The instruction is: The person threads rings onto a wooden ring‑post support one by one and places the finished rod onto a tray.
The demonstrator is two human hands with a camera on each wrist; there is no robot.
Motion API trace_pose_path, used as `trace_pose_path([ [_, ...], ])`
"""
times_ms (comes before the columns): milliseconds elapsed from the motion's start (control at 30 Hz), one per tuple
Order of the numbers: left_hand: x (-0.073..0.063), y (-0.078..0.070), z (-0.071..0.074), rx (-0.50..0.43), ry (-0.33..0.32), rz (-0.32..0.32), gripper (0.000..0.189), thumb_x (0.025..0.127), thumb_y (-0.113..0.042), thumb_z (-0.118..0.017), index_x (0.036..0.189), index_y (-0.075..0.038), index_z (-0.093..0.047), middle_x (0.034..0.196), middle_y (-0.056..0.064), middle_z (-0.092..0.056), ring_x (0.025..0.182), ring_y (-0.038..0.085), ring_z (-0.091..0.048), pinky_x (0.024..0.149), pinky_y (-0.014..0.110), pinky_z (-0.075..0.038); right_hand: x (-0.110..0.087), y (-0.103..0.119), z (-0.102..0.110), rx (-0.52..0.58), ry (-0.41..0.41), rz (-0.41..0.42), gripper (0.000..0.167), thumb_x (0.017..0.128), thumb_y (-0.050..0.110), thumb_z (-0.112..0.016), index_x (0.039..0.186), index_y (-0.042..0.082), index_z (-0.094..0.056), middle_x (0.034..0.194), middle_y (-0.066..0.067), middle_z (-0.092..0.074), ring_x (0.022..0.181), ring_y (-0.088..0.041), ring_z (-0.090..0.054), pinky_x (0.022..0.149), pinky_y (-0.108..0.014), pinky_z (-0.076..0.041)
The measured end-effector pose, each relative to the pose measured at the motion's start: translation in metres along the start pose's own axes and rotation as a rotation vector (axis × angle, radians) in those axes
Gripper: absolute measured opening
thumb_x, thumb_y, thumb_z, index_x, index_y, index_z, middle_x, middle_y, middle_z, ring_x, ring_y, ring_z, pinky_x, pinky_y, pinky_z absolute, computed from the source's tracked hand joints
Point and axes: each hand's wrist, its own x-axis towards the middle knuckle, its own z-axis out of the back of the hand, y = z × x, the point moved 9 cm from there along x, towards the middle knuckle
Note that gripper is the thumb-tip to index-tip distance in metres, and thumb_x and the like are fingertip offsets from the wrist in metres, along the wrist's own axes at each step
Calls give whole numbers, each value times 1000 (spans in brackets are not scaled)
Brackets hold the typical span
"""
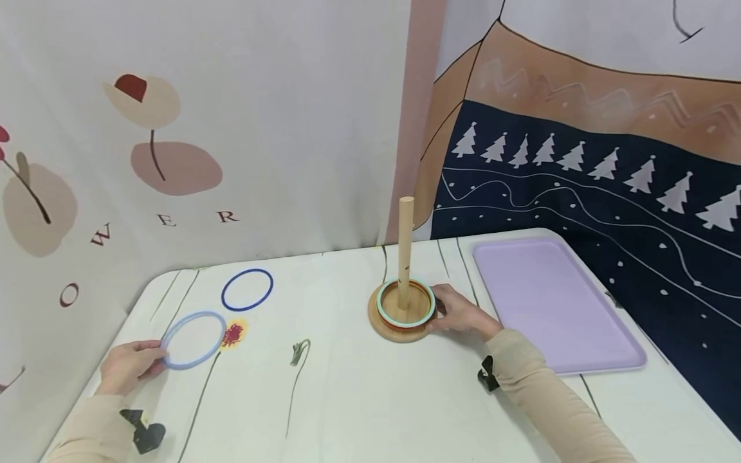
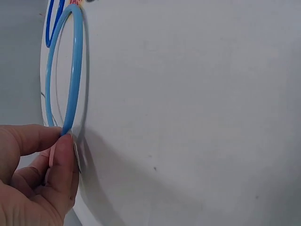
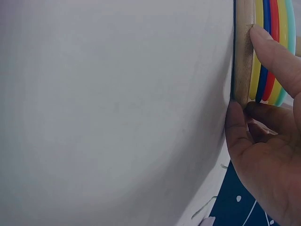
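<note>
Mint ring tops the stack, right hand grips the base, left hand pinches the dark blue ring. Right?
Last part is off: the left hand pinches the light blue ring, per the left wrist view. The mint ring tops the stack and the right hand grips the base.

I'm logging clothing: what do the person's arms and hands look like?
The left sleeve and right sleeve are plain beige and long, each with a small black fitting beside it. The left hand and right hand are bare.

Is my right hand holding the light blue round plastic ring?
No, the left hand pinches the light blue ring, while the right hand grips the round wooden base.
</note>
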Motion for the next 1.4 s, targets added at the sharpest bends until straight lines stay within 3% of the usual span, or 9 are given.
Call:
trace_pose_path([
  [200, 2, 4, 3, -24, 3, 20, 46, 84, -3, -57, 122, 20, -42, 65, -2, -60, 57, 9, -58, 52, 25, -53, 1, 1, -1, 0, -1, 2, 72, 70, 5, -79, 132, -8, -46, 130, -27, -39, 112, -32, -42, 87, -34, -47],
  [500, 3, -15, 2, -260, 62, -18, 40, 89, -5, -56, 118, 19, -42, 68, -10, -56, 60, 1, -59, 63, 23, -57, 3, 4, 1, -31, -15, 45, 68, 69, 6, -79, 128, -9, -49, 125, -27, -43, 106, -30, -42, 80, -26, -45],
  [667, 37, 5, -7, -442, 78, -66, 11, 87, -11, -65, 97, -9, -61, 70, -14, -61, 65, 0, -63, 65, 23, -58, 1, 0, -5, -32, 1, 53, 68, 69, 7, -80, 127, -9, -50, 124, -26, -44, 101, -26, -41, 74, -22, -42],
  [767, 60, 19, -19, -514, 84, -91, 13, 85, -15, -70, 87, -24, -61, 73, -16, -64, 68, 0, -64, 65, 23, -58, -2, -2, -8, -30, 9, 43, 67, 69, 7, -80, 126, -10, -50, 123, -26, -44, 99, -25, -41, 73, -21, -42],
  [833, 68, 17, -26, -551, 91, -121, 14, 84, -15, -72, 90, -23, -61, 74, -15, -65, 68, 1, -65, 64, 23, -58, -3, -2, -8, -33, 1, 37, 67, 68, 7, -81, 126, -9, -50, 123, -26, -44, 100, -25, -42, 75, -22, -43],
  [967, 61, -8, -33, -604, 151, -134, 14, 84, -16, -72, 91, -25, -64, 78, -12, -66, 71, 3, -67, 67, 23, -57, -3, -1, -5, -37, -14, 42, 66, 68, 6, -80, 126, -9, -51, 124, -26, -43, 104, -27, -42, 79, -25, -45],
  [1133, 13, -68, -36, -613, 186, -153, 12, 86, -15, -69, 87, -26, -63, 77, -12, -65, 71, 2, -66, 67, 21, -57, -1, 2, -2, -43, -16, 53, 63, 68, 5, -79, 123, -9, -52, 121, -26, -44, 102, -27, -42, 77, -24, -44],
  [1267, -29, -121, -41, -698, 253, -227, 16, 88, -9, -65, 84, -24, -63, 75, -11, -65, 69, 1, -65, 64, 18, -56, 0, 1, 0, -36, -17, 46, 63, 68, 5, -79, 123, -9, -52, 121, -25, -44, 102, -27, -42, 78, -24, -44],
  [1400, -48, -156, -48, -762, 304, -287, 20, 89, -5, -63, 83, -23, -65, 75, -10, -65, 69, 2, -65, 63, 18, -56, -1, -1, 2, -26, -15, 27, 66, 69, 5, -79, 126, -8, -50, 124, -26, -43, 108, -29, -42, 83, -28, -46],
])
